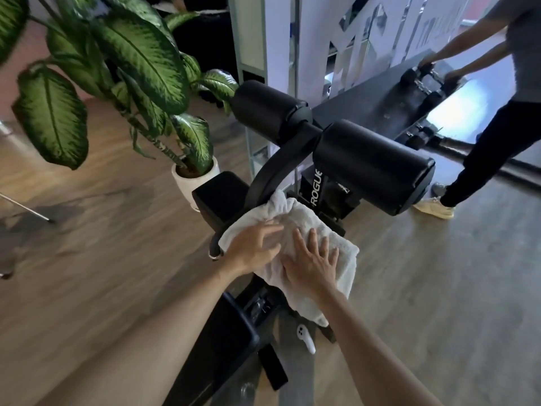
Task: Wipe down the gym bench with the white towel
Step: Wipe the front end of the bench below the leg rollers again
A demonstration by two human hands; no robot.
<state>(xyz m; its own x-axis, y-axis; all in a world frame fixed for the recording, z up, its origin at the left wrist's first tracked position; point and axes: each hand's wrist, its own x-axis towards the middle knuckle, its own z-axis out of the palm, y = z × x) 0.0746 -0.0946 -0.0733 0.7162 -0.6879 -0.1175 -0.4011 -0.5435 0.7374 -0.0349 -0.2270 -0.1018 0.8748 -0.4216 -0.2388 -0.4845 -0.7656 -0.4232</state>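
The white towel [295, 218] lies spread over the seat end of the black gym bench [225, 341], just below its two black foam rollers [371, 168]. My left hand [253, 249] presses flat on the towel's left part, fingers spread. My right hand [311, 266] presses flat on its middle, fingers spread too. The towel hangs over the bench's right side. The seat pad beneath it is hidden.
A large potted plant [117, 68] in a white pot [190, 178] stands left of the bench. A person [497, 112] at the right handles dumbbells [421, 80] on another bench. A white controller [306, 338] lies on the wooden floor under the bench.
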